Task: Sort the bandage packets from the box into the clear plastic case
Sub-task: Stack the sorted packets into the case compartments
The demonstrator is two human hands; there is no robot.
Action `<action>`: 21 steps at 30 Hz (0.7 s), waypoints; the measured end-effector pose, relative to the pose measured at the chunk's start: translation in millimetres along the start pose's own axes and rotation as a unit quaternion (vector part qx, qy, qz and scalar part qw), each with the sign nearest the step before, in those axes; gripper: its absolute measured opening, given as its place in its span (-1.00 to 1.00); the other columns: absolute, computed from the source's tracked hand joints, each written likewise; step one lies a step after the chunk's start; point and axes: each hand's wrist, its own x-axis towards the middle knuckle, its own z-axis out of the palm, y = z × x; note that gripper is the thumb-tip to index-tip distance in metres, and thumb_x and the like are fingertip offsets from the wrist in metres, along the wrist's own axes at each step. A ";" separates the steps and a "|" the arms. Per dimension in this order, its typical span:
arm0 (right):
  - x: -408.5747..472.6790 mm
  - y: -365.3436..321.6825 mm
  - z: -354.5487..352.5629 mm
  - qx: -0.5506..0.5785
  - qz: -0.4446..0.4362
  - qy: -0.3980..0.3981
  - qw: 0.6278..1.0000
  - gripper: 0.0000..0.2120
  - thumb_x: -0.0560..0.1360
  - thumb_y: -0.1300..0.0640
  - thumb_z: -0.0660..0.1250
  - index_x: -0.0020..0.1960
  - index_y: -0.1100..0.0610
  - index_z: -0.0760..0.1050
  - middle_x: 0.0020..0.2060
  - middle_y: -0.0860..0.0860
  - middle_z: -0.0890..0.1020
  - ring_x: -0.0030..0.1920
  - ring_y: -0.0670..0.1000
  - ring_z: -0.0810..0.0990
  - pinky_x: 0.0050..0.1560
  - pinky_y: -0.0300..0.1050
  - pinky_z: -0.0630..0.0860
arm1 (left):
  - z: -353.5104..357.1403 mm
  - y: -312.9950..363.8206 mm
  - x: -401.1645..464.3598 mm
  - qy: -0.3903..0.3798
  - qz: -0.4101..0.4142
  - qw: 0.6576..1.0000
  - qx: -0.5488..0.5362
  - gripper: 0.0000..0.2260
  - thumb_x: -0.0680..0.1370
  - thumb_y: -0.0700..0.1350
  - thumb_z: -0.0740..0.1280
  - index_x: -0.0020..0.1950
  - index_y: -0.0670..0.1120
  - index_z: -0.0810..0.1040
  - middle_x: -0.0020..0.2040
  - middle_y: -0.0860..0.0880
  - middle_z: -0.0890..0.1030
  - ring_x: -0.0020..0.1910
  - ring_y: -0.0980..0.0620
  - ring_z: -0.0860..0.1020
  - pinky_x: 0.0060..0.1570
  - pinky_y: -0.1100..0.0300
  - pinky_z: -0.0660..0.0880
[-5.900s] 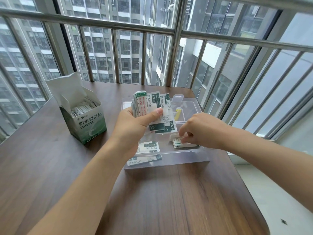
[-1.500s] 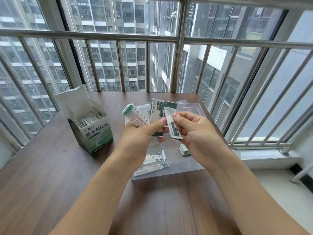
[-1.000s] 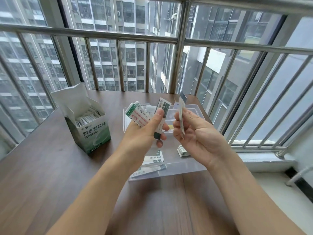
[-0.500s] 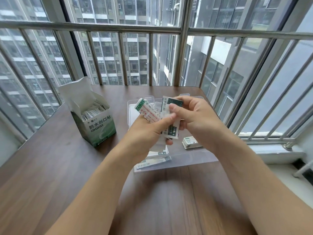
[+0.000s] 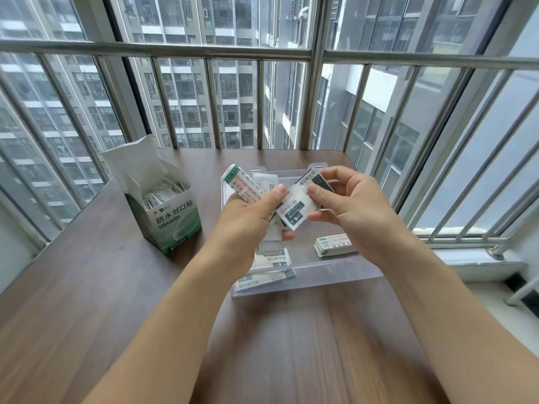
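My left grip (image 5: 248, 220) clamps a packet stack (image 5: 243, 185); right grip (image 5: 350, 205) pinches one bandage packet (image 5: 294, 208); clear plastic case (image 5: 335, 272) beneath both.

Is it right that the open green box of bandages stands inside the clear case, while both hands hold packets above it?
Not quite. The head view shows the green box standing on the wooden table, to the left of the clear case, not inside it. The rest holds: the left hand and right hand both hold packets above the case.
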 end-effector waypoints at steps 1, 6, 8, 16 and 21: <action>-0.8 0.2 2.0 -0.012 -0.009 -0.004 1.000 -0.79 0.55 0.36 0.36 0.17 0.20 0.55 -0.07 0.19 0.64 -0.18 0.03 0.72 -0.24 -0.19 0.64 | -0.4 0.0 0.0 -0.002 -0.005 1.000 0.004 -0.74 0.61 -0.14 0.36 0.17 -0.32 0.55 -0.08 -0.22 0.72 -0.26 -0.09 0.71 -0.40 0.15 0.63; -3.3 -10.7 -0.7 -0.079 0.027 -0.115 0.990 -0.75 0.57 0.36 0.33 0.24 0.26 0.52 -0.08 0.20 0.62 -0.19 0.16 0.71 -0.18 -0.13 0.68 | -1.8 0.1 -0.8 -0.024 -0.005 0.999 0.027 -0.81 0.63 -0.17 0.32 0.09 -0.31 0.55 -0.25 -0.22 0.69 -0.40 -0.07 0.66 -0.43 0.17 0.60; -1.1 -15.6 -5.3 -0.115 0.058 -0.143 0.981 -0.82 0.55 0.35 0.35 0.15 0.32 0.51 -0.22 0.17 0.61 -0.32 0.11 0.65 -0.32 -0.16 0.65 | -1.9 -0.6 -1.0 -0.012 0.005 0.999 0.041 -0.82 0.62 -0.18 0.34 0.06 -0.31 0.57 -0.24 -0.23 0.69 -0.39 -0.11 0.65 -0.39 0.11 0.62; 14.1 -12.3 0.7 -0.181 0.194 -0.100 0.959 -0.83 0.46 0.28 0.50 -0.01 0.34 0.62 -0.37 0.06 0.61 -0.48 -0.11 0.49 -0.52 -0.34 0.44 | -7.4 6.1 4.8 0.197 0.239 0.946 0.097 -0.70 0.65 -0.11 0.29 -0.27 -0.13 0.54 -0.39 -0.03 0.59 -0.40 -0.07 0.66 -0.42 0.05 0.62; 17.5 -16.6 25.1 -0.115 0.241 -0.114 0.957 -0.79 0.48 0.41 0.43 0.04 0.55 0.55 -0.12 0.21 0.56 -0.14 0.13 0.66 -0.31 -0.20 0.65 | -7.3 0.6 6.2 0.203 0.206 0.956 0.047 -0.68 0.65 -0.12 0.30 -0.30 -0.16 0.53 -0.42 -0.02 0.56 -0.44 -0.01 0.58 -0.45 0.12 0.56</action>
